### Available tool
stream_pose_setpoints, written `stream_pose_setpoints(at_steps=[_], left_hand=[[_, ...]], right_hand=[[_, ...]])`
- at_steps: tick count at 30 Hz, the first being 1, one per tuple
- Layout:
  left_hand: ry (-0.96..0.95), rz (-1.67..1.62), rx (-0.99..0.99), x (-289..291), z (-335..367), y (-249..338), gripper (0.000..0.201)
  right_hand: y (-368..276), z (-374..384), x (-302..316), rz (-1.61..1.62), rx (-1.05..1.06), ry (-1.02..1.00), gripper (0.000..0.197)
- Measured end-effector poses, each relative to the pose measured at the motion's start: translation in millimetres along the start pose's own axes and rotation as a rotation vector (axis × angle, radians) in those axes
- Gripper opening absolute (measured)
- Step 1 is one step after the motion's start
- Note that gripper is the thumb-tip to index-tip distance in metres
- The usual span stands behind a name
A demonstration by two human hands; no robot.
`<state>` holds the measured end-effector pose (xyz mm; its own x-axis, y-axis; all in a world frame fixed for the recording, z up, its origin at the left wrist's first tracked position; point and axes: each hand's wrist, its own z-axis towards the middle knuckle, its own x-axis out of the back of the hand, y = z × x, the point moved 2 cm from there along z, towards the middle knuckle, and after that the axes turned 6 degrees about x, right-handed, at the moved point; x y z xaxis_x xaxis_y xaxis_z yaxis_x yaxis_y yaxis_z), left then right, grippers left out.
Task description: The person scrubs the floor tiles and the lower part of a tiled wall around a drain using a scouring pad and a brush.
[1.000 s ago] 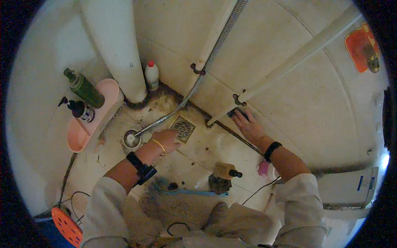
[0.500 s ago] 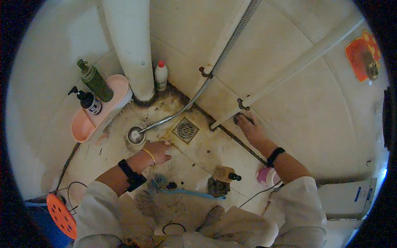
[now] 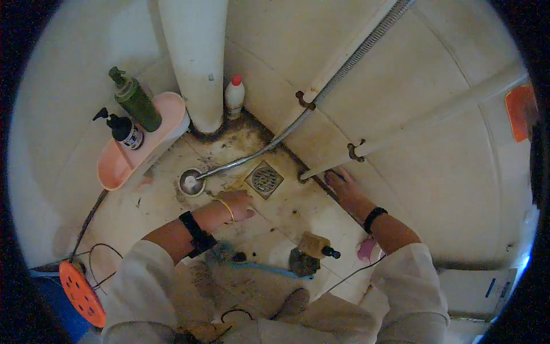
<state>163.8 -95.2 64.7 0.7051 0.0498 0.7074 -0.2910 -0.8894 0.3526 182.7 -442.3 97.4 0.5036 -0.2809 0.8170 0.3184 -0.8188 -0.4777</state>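
My left hand point(image 3: 236, 206) is low over the dirty floor tiles, beside the square metal drain point(image 3: 264, 180). Its fingers are curled in, and I see nothing in them; the palm side is hidden. My right hand point(image 3: 347, 190) is at the foot of the right wall, just beside the lower end of a white pipe point(image 3: 381, 143). Under its bent fingers is a small dark thing point(image 3: 329, 179), too unclear to name. A shower head point(image 3: 192, 182) on a metal hose point(image 3: 269, 145) lies on the floor left of the drain.
A pink shelf point(image 3: 113, 167) on the left carries a green pump bottle point(image 3: 137, 103) and a dark pump bottle point(image 3: 125, 132). A red-capped white bottle point(image 3: 234, 98) stands by the thick pipe point(image 3: 197, 63). Nearer lie a blue-handled brush point(image 3: 266, 269), an amber bottle point(image 3: 314, 244) and a pink cup point(image 3: 366, 249).
My left hand has shifted right and its fingers have curled in. The right hand has come down from the wall to the joint with the floor. The whole view has swung slightly.
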Motion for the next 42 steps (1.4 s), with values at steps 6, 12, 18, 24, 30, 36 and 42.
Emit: stream_pose_setpoints(at_steps=[6, 12, 18, 24, 30, 36, 42], left_hand=[[0.134, 0.011, -0.078, -19.1, 21.7, 7.0, 0.052], [-0.016, 0.007, -0.072, 9.1, 6.4, 18.5, 0.053], [0.014, -0.434, -0.196, -50.9, 79.2, 18.5, 0.054], [-0.376, -1.867, -0.081, 18.7, 29.9, 113.3, 0.040], [-0.422, -2.208, -0.233, 18.1, 84.9, 125.5, 0.032], [0.348, -1.938, -0.280, -40.1, 182.2, 95.6, 0.021], [0.274, -2.395, 0.103, 20.5, 142.3, 85.6, 0.011]], right_hand=[[-18.5, 35.7, 12.2, -1.110, 0.303, 0.064, 0.054], [-5.6, 10.2, 10.5, -0.850, 0.430, 0.241, 0.028], [-61.4, -3.3, 31.2, -0.694, -0.032, -0.395, 0.038], [-138.7, 2.7, 44.9, -0.696, 0.406, 0.103, 0.042], [-131.9, -2.6, 59.7, -0.185, 0.408, 0.298, 0.022], [-143.0, -65.1, 118.9, -0.464, 0.248, 0.302, 0.031], [-113.5, -153.8, 203.3, -1.297, 0.059, 0.775, 0.032]])
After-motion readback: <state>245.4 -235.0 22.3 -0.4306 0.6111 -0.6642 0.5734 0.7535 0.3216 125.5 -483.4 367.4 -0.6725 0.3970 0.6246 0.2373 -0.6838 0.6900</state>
